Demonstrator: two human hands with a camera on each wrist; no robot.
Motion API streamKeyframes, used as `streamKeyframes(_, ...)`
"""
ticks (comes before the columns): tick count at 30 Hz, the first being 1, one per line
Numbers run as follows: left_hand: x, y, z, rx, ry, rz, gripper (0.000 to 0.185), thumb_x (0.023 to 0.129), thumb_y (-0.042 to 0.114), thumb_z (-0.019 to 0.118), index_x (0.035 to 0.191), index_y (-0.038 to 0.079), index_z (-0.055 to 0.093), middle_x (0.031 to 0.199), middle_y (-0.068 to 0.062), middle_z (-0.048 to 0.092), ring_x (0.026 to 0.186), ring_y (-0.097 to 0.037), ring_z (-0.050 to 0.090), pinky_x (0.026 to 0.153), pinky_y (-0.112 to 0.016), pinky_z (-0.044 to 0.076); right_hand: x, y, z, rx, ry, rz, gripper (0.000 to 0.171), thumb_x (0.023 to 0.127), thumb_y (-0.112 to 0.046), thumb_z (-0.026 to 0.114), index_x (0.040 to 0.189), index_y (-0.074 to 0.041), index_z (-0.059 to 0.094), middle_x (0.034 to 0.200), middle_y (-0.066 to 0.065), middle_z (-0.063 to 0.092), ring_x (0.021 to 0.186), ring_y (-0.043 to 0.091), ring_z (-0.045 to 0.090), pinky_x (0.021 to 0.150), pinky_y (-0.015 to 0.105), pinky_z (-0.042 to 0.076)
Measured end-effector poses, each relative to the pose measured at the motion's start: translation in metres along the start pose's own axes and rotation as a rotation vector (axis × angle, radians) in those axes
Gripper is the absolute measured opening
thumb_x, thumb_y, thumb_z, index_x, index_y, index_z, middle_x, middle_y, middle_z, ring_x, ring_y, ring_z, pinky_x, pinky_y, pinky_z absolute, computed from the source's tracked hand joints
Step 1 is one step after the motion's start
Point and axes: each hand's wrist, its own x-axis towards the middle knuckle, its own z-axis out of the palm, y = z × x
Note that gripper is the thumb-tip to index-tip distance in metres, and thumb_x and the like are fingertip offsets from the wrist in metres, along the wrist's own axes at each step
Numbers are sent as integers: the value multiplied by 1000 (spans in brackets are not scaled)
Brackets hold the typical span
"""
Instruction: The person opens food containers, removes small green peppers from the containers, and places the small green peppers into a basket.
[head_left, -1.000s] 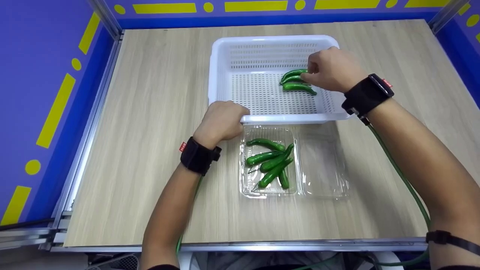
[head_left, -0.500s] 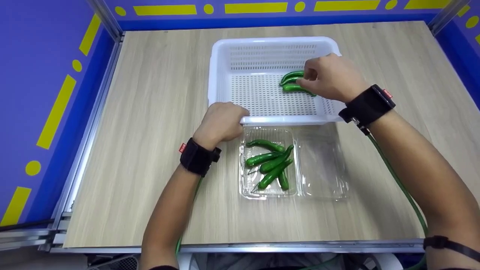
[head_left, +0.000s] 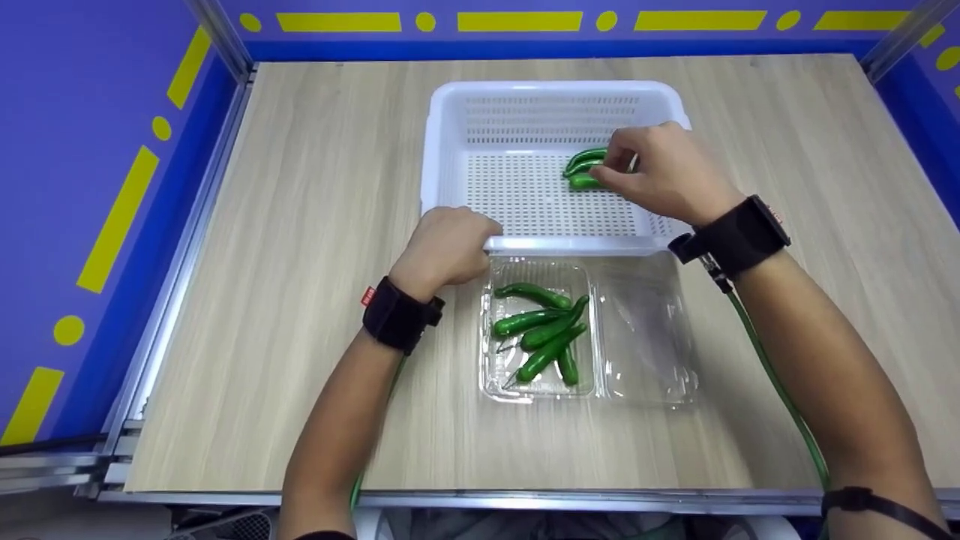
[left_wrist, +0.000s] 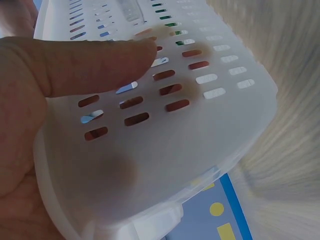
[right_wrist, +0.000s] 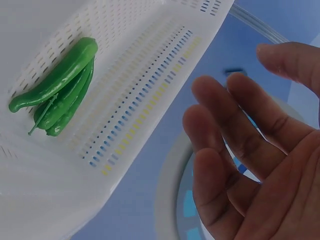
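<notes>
The left hand [head_left: 444,247] grips the near rim of the white basket [head_left: 450,135] on the counter [head_left: 315,225]. A clear tray [head_left: 501,375] of green peppers [head_left: 544,330] sits just before it. The right hand [head_left: 664,176], fingers loosely spread, hovers over three peppers [right_wrist: 57,87] inside the basket, holding nothing.

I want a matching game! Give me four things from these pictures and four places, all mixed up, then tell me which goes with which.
Things:
1. white basket
2. clear tray
3. left hand
4. right hand

Places:
A. on the table, nearest the person, with green peppers in its left half
B. over the peppers in the basket
C. gripping the basket's near rim
D. at the far middle of the table

Pairs: 1-D, 2-A, 3-C, 4-B
</notes>
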Motion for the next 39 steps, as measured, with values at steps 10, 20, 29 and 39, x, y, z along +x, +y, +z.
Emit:
streamKeyframes(10,-1,-1,0,-4,-6,-5,17,75,0,57,75,17,58,66,5,50,65,-17,51,62,-36,45,-12,-17,6,-13,22,-74,25,94,-36,70,85,-13,69,78,-1,72,64,14,57,59,31,43)
streamKeyframes(20,0,0,0,3,3,2,21,73,-2,54,70,18,49,66,5,43,65,-16,47,61,-38,45,-21,-27,11,-34,18,-112,21,92,-34,71,86,-14,69,79,-3,72,65,14,58,60,32,43)
streamKeyframes(29,1,0,0,7,0,4,19,75,-1,56,71,18,53,66,4,48,65,-17,50,61,-37,45,-30,-37,13,-12,-5,-168,18,91,-34,73,85,-17,68,78,-5,70,69,13,62,63,32,45)
streamKeyframes(39,1,-1,0,13,-4,4,21,75,-2,53,70,17,48,65,4,42,64,-16,47,59,-35,41,-45,-51,23,5,-63,-242,17,89,-32,75,84,-17,68,77,-7,69,68,13,62,60,32,47)
